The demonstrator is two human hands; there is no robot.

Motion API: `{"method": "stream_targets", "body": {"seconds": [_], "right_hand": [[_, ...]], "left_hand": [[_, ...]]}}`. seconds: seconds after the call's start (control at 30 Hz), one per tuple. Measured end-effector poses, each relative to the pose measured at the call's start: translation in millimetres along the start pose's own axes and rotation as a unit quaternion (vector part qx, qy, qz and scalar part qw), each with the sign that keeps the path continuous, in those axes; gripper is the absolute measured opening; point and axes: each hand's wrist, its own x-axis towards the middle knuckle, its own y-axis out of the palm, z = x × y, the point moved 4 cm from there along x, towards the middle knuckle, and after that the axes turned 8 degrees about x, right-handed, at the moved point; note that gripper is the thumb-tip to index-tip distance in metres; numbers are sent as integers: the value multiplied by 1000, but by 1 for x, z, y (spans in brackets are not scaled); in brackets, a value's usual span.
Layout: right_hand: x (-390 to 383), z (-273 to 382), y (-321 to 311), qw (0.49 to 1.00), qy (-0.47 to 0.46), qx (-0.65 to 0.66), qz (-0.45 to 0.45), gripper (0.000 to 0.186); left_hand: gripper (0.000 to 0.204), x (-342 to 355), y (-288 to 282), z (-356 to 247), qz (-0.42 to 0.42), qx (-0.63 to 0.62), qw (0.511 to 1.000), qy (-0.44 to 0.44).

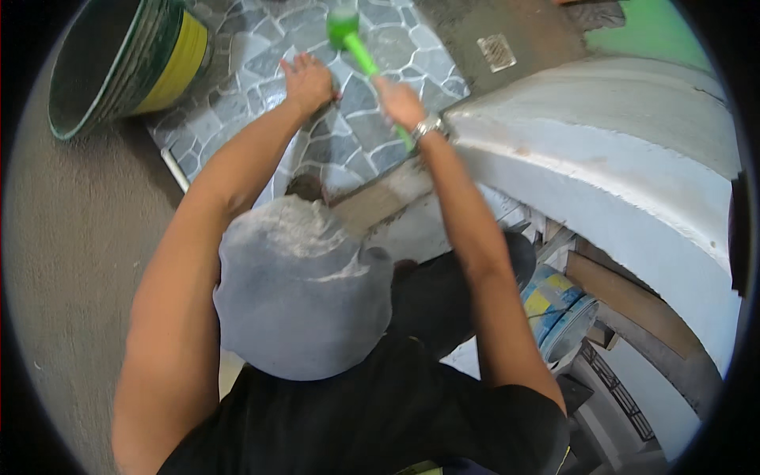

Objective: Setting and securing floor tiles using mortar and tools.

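My right hand (401, 103), with a metal watch at its wrist, is closed round the handle of a green rubber mallet (360, 52). The mallet's head, pale at its upper end, is over the tiled surface ahead and looks slightly blurred. I cannot tell whether it touches the tiles. To its left, my left hand (309, 83) rests on the grey stone-patterned tiles (385, 43) with its fingers stretched out. A bent knee in dusty grey cloth (305, 289) hides part of the near floor.
A dark green bucket with a yellow band (176, 63) stands at the far left on rough grey cement (71, 261). A square drain grate (496, 52) lies at the far right. The curved white ledge (586, 186) borders the right side, with a blue-and-yellow bucket (554, 309) below it.
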Motion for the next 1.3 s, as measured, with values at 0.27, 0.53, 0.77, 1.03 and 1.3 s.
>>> {"method": "stream_targets", "body": {"seconds": [0.27, 0.53, 0.77, 1.03, 1.3], "right_hand": [[-24, 51, -6, 970, -186, 8, -156, 69], [29, -29, 24, 996, -45, -49, -62, 70], [10, 24, 8, 975, -189, -63, -100, 56], [29, 41, 16, 975, -128, -138, -121, 65], [44, 42, 25, 975, -166, -109, -100, 66]], "left_hand": [[109, 5, -6, -4, 17, 8, 1000, 5], [110, 4, -2, -8, -23, 36, 999, 11], [118, 9, -6, -14, 50, 42, 998, 24], [117, 13, -14, -6, 68, 2, 995, 71], [81, 8, -19, -6, 39, 1, 998, 58]]}}
